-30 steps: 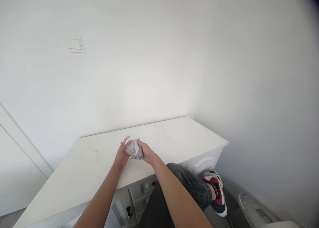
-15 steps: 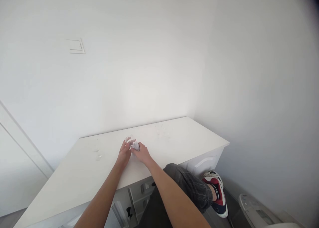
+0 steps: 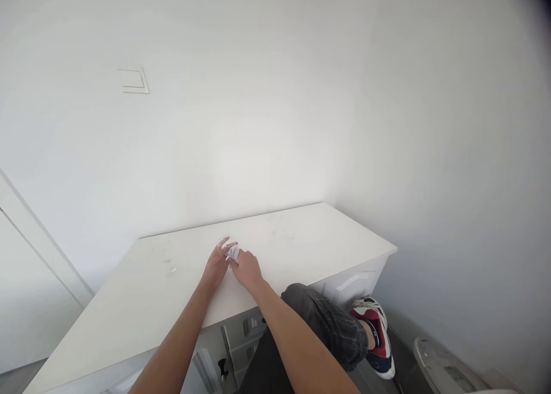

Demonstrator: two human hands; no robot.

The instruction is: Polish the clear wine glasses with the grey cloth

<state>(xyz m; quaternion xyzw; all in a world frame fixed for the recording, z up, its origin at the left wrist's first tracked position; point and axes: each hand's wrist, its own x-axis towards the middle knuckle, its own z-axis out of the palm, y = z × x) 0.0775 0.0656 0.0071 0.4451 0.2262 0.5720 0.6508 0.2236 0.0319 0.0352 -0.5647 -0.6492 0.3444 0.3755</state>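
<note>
Both hands meet near the middle of the white table (image 3: 129, 302). The left hand (image 3: 216, 266) curls around what looks like a small clear glass (image 3: 223, 243). The glass is faint against the white top, so its outline is hard to make out. It stands at about 1 o'clock from that hand's knuckles. The right hand (image 3: 247, 269) is closed on a crumpled pale grey cloth (image 3: 233, 254), pinching it with the fingertips. The cloth sits at 11 o'clock from the right hand, pressed against the glass and between the two hands.

At 9 o'clock from the hands, well apart, faint clear glassware (image 3: 167, 262) stands on the table. More of it (image 3: 280, 232) shows at 2 o'clock, near the back edge. A light switch (image 3: 134, 81) sits on the wall at 11 o'clock, high up. At 5 o'clock, below the table edge, are a knee in dark trousers (image 3: 321, 325) and a red, white and navy shoe (image 3: 375, 336).
</note>
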